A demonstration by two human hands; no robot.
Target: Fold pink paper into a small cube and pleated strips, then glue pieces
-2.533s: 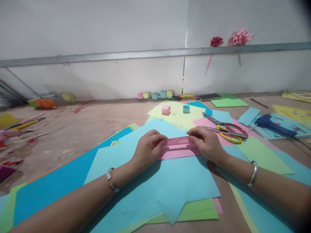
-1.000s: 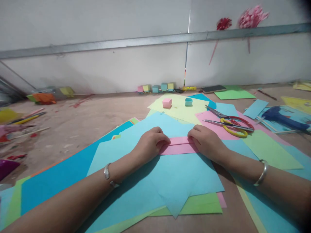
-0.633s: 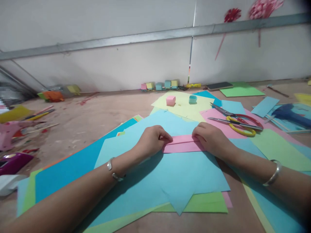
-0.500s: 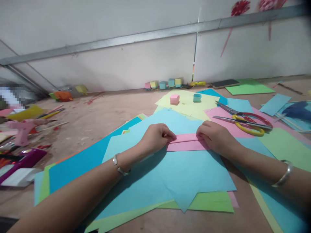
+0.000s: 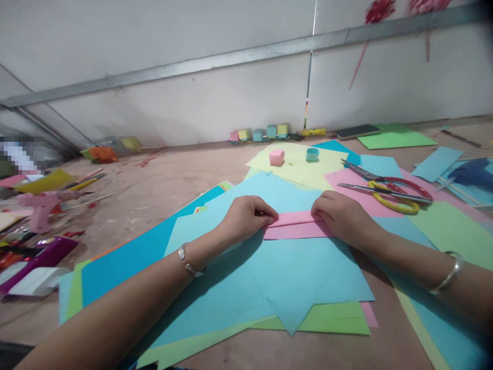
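Observation:
A narrow strip of pink paper [image 5: 296, 231] lies across the light blue paper sheets [image 5: 231, 288], with a fold line along its length. My left hand [image 5: 248, 218] pinches its left end between thumb and fingers. At the right end, my right hand [image 5: 341, 216] is closed on the same strip, fingertips pressing on its upper edge. The strip is flat between both hands, and its ends are partly hidden under my fingers. Beyond it, a small pink paper box [image 5: 276, 157] and a small teal paper box [image 5: 312, 154] sit on a pale yellow sheet [image 5: 258, 154].
Scissors with red and yellow handles [image 5: 393, 192] lie right of my right hand. A phone [image 5: 358, 132] rests at the back beside a green sheet [image 5: 400, 136]. Several small paper cubes [image 5: 258, 134] line the wall. On the left are a pink glue gun [image 5: 38, 208] and a purple stapler-like tool [image 5: 46, 257].
Both hands keep almost the same place on the pink strip. The view has shifted very slightly; nothing was taken up or let go.

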